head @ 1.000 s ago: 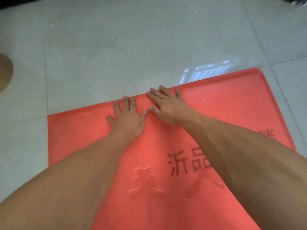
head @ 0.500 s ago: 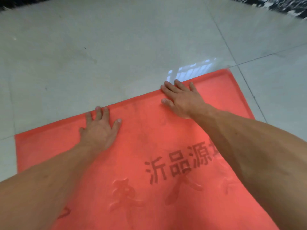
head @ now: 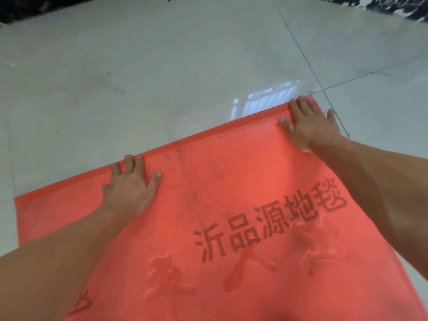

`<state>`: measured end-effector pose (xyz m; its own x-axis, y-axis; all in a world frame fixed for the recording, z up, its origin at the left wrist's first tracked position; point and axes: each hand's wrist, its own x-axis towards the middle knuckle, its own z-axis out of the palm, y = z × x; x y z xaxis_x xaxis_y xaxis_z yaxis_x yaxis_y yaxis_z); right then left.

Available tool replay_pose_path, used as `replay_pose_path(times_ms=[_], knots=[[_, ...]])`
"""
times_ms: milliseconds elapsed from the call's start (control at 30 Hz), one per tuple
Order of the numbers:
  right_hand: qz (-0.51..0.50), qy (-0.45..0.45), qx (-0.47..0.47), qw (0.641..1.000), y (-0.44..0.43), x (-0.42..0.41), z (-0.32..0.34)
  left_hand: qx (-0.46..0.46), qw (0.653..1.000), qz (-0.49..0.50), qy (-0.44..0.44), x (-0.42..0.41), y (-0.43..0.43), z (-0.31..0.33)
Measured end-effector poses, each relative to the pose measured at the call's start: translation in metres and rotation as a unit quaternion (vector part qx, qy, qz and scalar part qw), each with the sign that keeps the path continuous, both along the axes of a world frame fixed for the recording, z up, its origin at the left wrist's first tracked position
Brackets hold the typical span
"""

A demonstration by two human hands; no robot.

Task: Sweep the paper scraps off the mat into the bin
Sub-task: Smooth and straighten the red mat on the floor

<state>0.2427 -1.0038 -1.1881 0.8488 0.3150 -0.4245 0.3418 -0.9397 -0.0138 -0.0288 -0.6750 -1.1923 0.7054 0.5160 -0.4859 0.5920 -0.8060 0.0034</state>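
A red mat point(head: 231, 181) with dark printed characters and raised lettering lies flat on the tiled floor. My left hand point(head: 129, 188) presses flat on the mat near its far edge, left of the middle, fingers spread and straight. At the mat's far right corner my right hand point(head: 305, 123) also lies flat, its fingertips at the raised rim. I see no paper scraps on the mat and no bin in view.
Pale glossy floor tiles point(head: 162, 77) stretch beyond the mat, with a window reflection just past the far edge. A dark strip point(head: 34, 8) runs along the top of the view.
Both hands have slid apart along the mat's far edge: the right hand moved out to the right corner, the left hand shifted left. The view has turned a little to the right.
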Motion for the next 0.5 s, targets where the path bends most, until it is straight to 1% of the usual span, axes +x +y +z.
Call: replay_pose_path(times_ms=[167, 267, 300, 367, 500], knots=[[-0.035, 0.006, -0.032, 0.999, -0.003, 0.004, 0.002, 0.0, 1.0, 0.006, 0.013, 0.002, -0.002, 0.003], [-0.079, 0.006, -0.038, 0.996, 0.01, -0.006, 0.002, 0.004, 1.0, 0.007, 0.022, 0.002, -0.004, 0.004], [-0.081, -0.003, -0.035, 0.996, 0.015, -0.014, 0.001, 0.001, 1.0, 0.009, 0.023, 0.002, -0.005, 0.004], [-0.037, -0.021, -0.008, 0.999, 0.028, -0.039, 0.002, -0.007, 1.0, 0.014, 0.023, 0.002, -0.007, 0.003], [0.09, 0.001, 0.083, 0.993, 0.07, -0.114, 0.004, -0.02, 0.999, 0.012, 0.026, 0.002, -0.004, 0.006]])
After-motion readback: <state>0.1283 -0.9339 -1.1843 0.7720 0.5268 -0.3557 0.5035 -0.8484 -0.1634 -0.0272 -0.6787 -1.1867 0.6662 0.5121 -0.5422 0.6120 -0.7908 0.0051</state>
